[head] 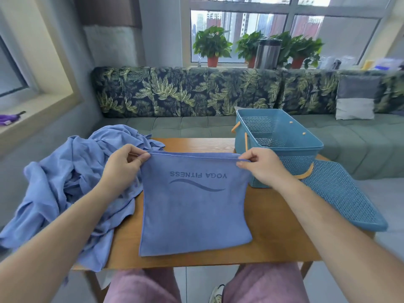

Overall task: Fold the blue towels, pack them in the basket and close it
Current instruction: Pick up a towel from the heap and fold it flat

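Note:
A blue towel [194, 215] printed "YOGA FITNESS" lies folded over on the wooden table [277, 232] in front of me. My left hand [124, 165] pinches its far left corner and my right hand [262, 165] pinches its far right corner, both lifting the far edge a little off the table. A heap of crumpled blue towels [72, 182] spreads over the table's left side. The teal perforated basket [282, 147] stands open at the far right of the table. Its lid [341, 195] lies flat to the right of it, hanging over the table edge.
A green sofa [196, 125] with leaf-print back cushions runs behind the table. Potted plants [212, 44] and a steel flask [267, 53] stand on the window sill. A grey cushion [356, 97] leans at the sofa's right. My knees are under the table's near edge.

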Available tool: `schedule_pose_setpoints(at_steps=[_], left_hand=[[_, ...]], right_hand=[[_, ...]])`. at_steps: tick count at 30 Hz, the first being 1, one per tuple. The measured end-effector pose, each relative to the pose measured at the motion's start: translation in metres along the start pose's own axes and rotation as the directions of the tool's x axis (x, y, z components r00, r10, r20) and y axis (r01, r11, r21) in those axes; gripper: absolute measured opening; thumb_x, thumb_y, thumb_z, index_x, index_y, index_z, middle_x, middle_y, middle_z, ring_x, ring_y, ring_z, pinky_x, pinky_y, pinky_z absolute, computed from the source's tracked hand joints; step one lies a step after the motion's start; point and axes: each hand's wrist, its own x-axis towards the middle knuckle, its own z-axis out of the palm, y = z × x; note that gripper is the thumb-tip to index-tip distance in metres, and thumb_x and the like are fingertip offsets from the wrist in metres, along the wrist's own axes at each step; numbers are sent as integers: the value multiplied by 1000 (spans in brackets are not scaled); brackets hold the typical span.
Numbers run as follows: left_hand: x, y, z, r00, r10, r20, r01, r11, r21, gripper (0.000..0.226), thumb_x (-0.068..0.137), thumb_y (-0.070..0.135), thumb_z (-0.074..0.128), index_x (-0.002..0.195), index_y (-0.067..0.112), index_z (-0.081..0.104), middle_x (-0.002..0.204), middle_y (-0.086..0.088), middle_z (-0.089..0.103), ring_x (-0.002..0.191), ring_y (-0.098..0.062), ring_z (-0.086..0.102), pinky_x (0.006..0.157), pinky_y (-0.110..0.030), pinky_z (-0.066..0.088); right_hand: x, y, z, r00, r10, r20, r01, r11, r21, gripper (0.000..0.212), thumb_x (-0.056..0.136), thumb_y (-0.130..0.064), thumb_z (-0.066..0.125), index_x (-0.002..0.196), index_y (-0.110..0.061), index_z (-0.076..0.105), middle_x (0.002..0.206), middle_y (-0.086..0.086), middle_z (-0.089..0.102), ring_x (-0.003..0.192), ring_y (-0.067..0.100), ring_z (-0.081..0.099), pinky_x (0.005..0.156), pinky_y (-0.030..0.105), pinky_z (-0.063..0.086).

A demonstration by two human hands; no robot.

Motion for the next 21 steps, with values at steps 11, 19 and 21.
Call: schedule_pose_setpoints(at_steps=[11, 19, 21], left_hand=[[6, 58, -65, 979, 175, 103, -149, 964, -221, 13, 92, 2, 67, 89, 14, 63, 77, 6, 61, 60, -8, 57, 60, -15, 50], [42, 48, -45, 989, 125, 73, -135, 977, 165, 6, 94, 18, 69, 89, 15, 72, 82, -8, 71, 66, -14, 54, 57, -9, 38], [54, 46, -34, 996, 74, 46, -82, 976, 203, 8, 94, 17, 68, 88, 13, 70, 77, -5, 69, 61, -10, 55, 56, -10, 38]], right_hand=[[-28, -80, -74, 988, -122, 94, 111, 987, 118, 4, 88, -15, 77, 92, -14, 76, 89, 6, 76, 78, 12, 64, 76, 29, 53], [13, -70, -61, 991, -130, 13, 129, 963, -235, 4, 92, -27, 74, 89, -24, 72, 88, 1, 71, 79, 15, 63, 74, 32, 50], [29, -62, -47, 992, -125, -32, 113, 961, -252, 12, 91, -26, 74, 81, -24, 68, 81, 1, 69, 73, 14, 61, 69, 28, 46]])
